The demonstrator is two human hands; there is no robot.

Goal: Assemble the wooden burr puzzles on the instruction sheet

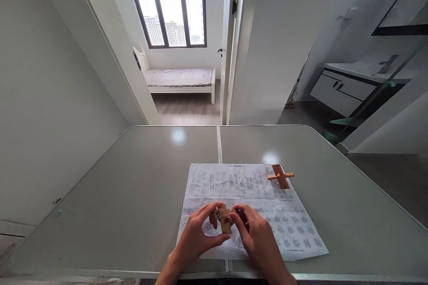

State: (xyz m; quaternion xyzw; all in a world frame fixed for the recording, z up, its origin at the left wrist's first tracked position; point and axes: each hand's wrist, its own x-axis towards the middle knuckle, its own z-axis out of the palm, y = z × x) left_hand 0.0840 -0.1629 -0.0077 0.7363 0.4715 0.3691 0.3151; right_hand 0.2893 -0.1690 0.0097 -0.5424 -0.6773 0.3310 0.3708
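My left hand [199, 230] is closed on a small wooden interlocking puzzle [225, 221], thumb below and fingers above it. From the other side, my right hand [257, 232] pinches a part of the same puzzle that sticks out to the right. A dark mark shows on one of its wooden pieces. My fingers hide some of the pieces, and I cannot tell how they fit together. Both hands are over a creased printed sheet [287, 227] covered with small diagrams. Near the sheet's upper right corner lie a few crossed wooden pieces [280, 176].
The grey table [133, 205] has a metal edge and a seam [219, 144] down its middle. Beyond it, a doorway opens onto a room with a bed [182, 78] under a window [170, 6]. To the right is a washbasin cabinet [344, 89].
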